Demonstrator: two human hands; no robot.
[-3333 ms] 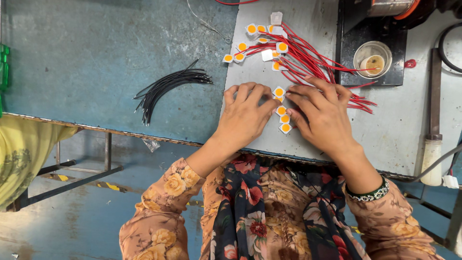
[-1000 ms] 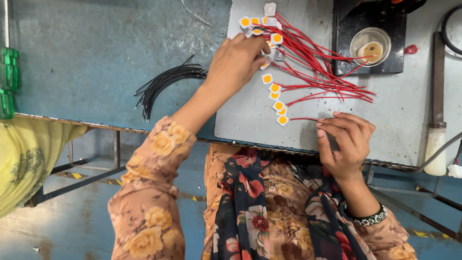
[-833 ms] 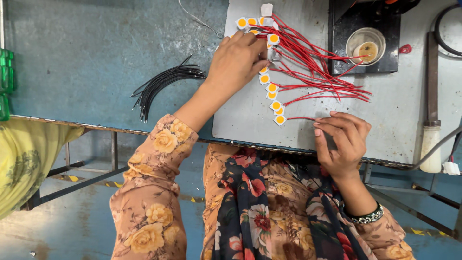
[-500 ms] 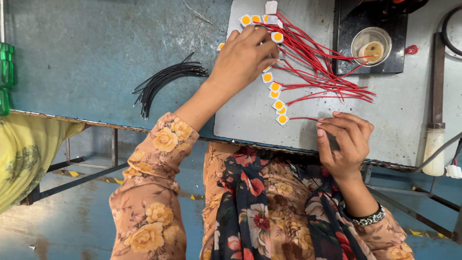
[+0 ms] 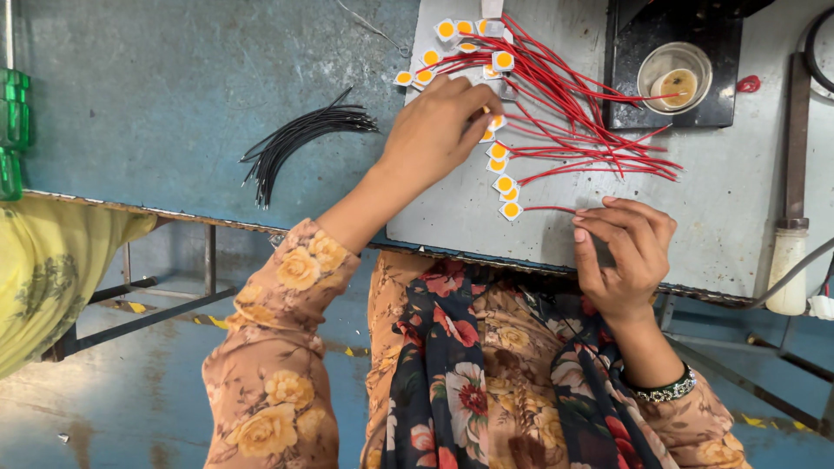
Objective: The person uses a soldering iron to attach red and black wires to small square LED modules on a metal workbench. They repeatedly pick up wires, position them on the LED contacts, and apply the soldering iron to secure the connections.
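Worn blue-grey desk [image 5: 174, 95] seen from above, with a paler metal sheet [image 5: 738, 200] laid over its right part and blue floor below the front edge. On the sheet, a curved row of small white square chips with orange round centres [image 5: 504, 184], each trailing a thin red wire [image 5: 591, 113], the wires fanning toward the right. Left hand [image 5: 434, 130] reaching over the middle of the row, fingers curled down and together on a chip near its fingertips; actual pinch hidden under the knuckles, so cannot tell whether anything is truly gripped. Right hand [image 5: 625, 252] resting at the near edge of the sheet, fingers bent and closed over something small and dark, apparently the end of one red wire, though too hidden to be sure. Bundle of black wires [image 5: 295, 139] lying apart on the bare desk to the left. Black block carrying a small round cup [image 5: 669, 82] behind the wire ends; white-handled tool [image 5: 790, 260] at the far right; green plastic object [image 5: 10, 130] at the left edge, yellow cloth below it. Chips probably very light, flat and rigid, likely fragile at the wire joint; best taken by the white edges rather than pulled by the limp, springy wire.
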